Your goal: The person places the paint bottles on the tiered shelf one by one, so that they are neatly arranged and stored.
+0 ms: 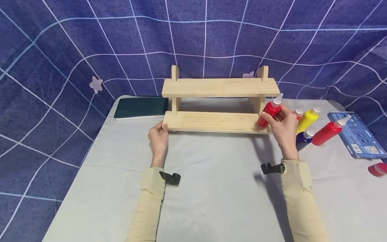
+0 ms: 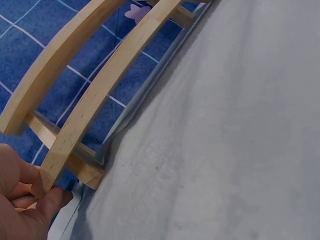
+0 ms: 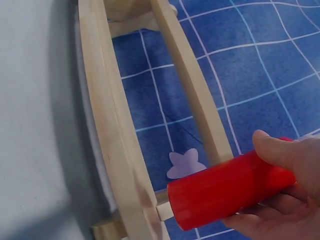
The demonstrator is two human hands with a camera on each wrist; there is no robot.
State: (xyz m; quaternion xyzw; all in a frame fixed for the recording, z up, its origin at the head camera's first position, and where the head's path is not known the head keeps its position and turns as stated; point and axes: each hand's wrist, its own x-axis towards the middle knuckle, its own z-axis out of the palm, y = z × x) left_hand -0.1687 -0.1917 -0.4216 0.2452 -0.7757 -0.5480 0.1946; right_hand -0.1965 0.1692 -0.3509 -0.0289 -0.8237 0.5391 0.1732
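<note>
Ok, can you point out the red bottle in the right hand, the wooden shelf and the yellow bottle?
Held red bottle (image 3: 220,192): right wrist view, side of its body.
Wooden shelf (image 1: 211,121): head view, bare lower board.
Yellow bottle (image 1: 307,120): head view, its body.

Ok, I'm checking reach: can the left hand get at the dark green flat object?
Probably yes: the left hand is near the dark green flat object with nothing visible between, but likely must release the wooden rack.
</note>
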